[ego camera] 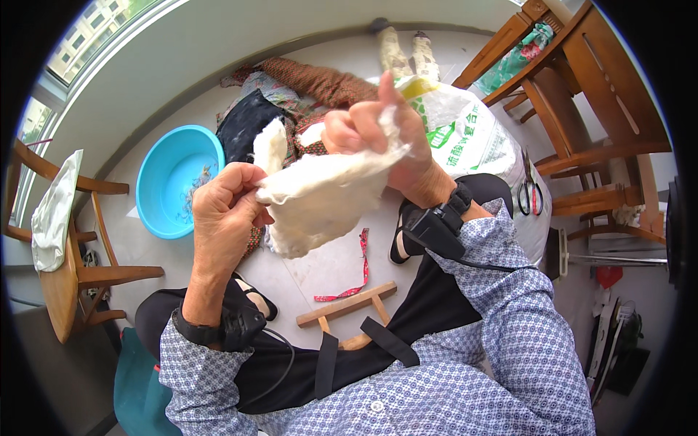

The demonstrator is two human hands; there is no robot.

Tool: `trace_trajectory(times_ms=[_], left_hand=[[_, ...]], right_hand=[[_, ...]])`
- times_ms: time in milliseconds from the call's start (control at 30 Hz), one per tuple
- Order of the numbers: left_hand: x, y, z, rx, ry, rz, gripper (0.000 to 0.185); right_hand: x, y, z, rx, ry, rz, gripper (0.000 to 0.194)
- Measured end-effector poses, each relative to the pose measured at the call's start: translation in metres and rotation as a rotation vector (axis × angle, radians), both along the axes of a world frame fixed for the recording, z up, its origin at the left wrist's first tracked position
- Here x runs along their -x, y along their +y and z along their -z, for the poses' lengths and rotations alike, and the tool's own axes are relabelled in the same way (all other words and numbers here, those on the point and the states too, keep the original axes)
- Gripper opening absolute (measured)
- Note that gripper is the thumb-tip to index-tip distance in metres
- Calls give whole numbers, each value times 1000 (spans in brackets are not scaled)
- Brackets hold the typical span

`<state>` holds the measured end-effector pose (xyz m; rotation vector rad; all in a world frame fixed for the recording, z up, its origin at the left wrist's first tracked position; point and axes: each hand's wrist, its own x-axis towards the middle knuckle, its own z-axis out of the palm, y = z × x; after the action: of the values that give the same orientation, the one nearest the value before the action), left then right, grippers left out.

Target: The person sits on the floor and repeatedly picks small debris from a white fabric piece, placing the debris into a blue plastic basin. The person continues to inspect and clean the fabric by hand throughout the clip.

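Note:
A piece of off-white fibre batting (327,204) hangs between my two hands in front of my knees. My left hand (226,210) pinches its left edge between thumb and fingers. At the upper right corner, my right hand (376,128) has curled fingers against the fluffy edge, with one digit pointing up. Behind the batting, more white wadding (270,144) lies on a heap of cloth, beside a dark fabric piece (251,125) and a brown patterned cloth (322,82). Black straps are around both wrists.
A blue plastic basin (180,182) holding scraps stands at the left. At the right, scissors (528,191) lie on a white woven sack (474,125). A red patterned strip (363,267) is on the floor near a wooden stool (349,305). Wooden chairs (578,109) stand on both sides.

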<state>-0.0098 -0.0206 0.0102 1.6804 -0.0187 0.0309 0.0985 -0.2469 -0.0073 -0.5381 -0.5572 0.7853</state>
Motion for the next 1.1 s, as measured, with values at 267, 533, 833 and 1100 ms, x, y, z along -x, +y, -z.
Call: trace_trajectory(times_ms=[267, 533, 833, 1100], left_hand=[[1, 2, 1, -32, -57, -49, 18], [3, -3, 11, -291, -395, -53, 20], [1, -17, 20, -468, -618, 13, 21], [4, -5, 2, 214, -189, -106, 14]], right_hand=[[7, -4, -21, 410, -274, 109, 75], [23, 7, -31, 953, -672, 5, 53], [30, 29, -8, 805, -939, -74, 76], [43, 24, -6, 639, -146, -179, 66]])
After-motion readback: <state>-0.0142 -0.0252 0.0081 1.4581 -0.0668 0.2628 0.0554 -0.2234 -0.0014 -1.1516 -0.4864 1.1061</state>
